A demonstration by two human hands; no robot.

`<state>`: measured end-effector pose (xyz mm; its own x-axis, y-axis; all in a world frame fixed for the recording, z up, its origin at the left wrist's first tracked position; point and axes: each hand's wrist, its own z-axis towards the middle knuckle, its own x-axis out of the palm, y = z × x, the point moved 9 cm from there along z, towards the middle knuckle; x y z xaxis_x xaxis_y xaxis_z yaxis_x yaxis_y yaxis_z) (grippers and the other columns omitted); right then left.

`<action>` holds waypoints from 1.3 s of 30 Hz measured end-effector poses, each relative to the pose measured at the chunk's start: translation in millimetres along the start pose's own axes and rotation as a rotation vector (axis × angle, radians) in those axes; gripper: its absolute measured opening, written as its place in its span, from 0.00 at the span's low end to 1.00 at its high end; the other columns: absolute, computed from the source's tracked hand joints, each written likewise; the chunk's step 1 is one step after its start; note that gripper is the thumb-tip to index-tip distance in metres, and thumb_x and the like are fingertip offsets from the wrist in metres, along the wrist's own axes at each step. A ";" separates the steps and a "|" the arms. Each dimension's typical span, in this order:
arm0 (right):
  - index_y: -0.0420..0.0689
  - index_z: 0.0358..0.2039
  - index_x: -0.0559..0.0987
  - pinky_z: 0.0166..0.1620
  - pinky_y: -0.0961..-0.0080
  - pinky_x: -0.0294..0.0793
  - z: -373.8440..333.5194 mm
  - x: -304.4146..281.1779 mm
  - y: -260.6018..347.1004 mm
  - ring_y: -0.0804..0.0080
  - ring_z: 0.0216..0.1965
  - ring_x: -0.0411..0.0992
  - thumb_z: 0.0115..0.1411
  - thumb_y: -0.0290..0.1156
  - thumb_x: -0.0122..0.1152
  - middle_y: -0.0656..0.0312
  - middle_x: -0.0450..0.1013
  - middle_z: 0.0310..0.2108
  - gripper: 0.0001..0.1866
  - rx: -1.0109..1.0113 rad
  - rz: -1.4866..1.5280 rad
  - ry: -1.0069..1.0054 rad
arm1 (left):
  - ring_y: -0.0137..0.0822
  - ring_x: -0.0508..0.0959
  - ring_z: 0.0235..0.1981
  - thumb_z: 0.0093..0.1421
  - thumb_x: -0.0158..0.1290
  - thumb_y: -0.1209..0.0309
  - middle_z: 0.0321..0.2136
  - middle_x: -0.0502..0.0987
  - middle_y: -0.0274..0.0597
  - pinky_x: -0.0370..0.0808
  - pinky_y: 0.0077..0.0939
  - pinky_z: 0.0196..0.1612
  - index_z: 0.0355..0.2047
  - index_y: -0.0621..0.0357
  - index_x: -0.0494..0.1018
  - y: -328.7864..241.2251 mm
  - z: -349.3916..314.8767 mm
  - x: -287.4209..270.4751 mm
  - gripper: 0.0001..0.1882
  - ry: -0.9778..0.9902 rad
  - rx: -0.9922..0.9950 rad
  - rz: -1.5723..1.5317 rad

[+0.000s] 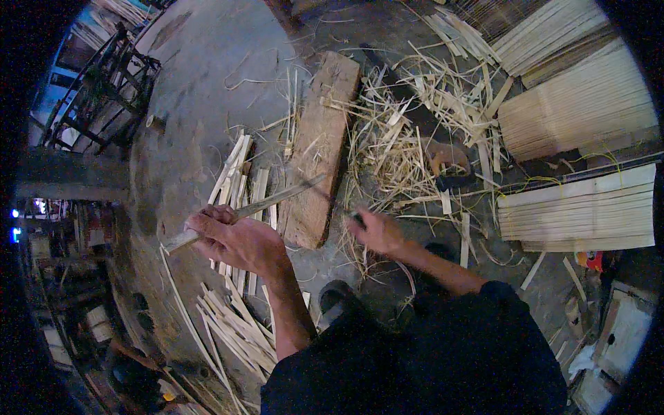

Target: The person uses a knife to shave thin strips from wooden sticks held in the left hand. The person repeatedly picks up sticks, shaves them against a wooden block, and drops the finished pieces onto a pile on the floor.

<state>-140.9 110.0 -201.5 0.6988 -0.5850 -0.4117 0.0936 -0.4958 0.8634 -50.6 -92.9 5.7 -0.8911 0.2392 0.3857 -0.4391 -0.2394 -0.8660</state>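
My left hand [235,235] is closed around a long flat bamboo strip [277,197]. The strip slants up to the right, and its far end lies over a thick wooden plank [318,149] on the floor. In my right hand [379,233], just right of the plank's near end, is a knife with a dark handle [357,220]. Its blade is smeared by motion and points toward the strip's far end; whether the two touch I cannot tell. Beneath and beyond my left hand lie split strips [238,169], and more strips [235,328] lie nearer to me.
A tangled heap of thin shavings [394,152] covers the floor right of the plank. Stacks of pale slatted sheets [574,100] line the right side, with another slatted sheet [581,211] nearer. A dark frame [104,90] stands at the far left. My shoe [335,297] is close to the plank.
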 end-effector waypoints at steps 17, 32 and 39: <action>0.38 0.44 0.68 0.29 0.60 0.69 -12.9 -12.5 92.1 0.49 0.24 0.72 0.63 0.42 0.49 0.43 0.70 0.22 0.19 -0.287 0.248 0.037 | 0.32 0.73 0.32 0.66 0.41 0.58 0.30 0.73 0.40 0.72 0.25 0.36 0.47 0.61 0.61 24.3 5.5 24.9 0.19 0.086 0.092 0.038; 0.33 0.35 0.70 0.34 0.57 0.68 9.1 -10.4 -57.9 0.45 0.30 0.72 0.62 0.50 0.47 0.39 0.71 0.26 0.26 0.024 0.017 -0.261 | 0.42 0.73 0.49 0.63 0.42 0.72 0.49 0.69 0.56 0.72 0.42 0.52 0.56 0.63 0.56 89.3 104.5 -47.8 0.21 0.492 -0.174 0.359; 0.34 0.53 0.66 0.56 0.54 0.60 15.9 4.9 -86.9 0.41 0.51 0.66 0.60 0.58 0.42 0.35 0.68 0.47 0.37 0.271 0.092 -0.007 | 0.38 0.75 0.47 0.63 0.46 0.61 0.45 0.74 0.47 0.70 0.36 0.49 0.41 0.62 0.72 73.2 38.2 9.1 0.16 0.563 -0.478 0.260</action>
<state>-156.9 140.0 -283.1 0.6903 -0.6396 -0.3382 -0.1639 -0.5935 0.7880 -95.2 -144.2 -42.0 -0.7102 0.7027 0.0427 -0.0133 0.0473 -0.9988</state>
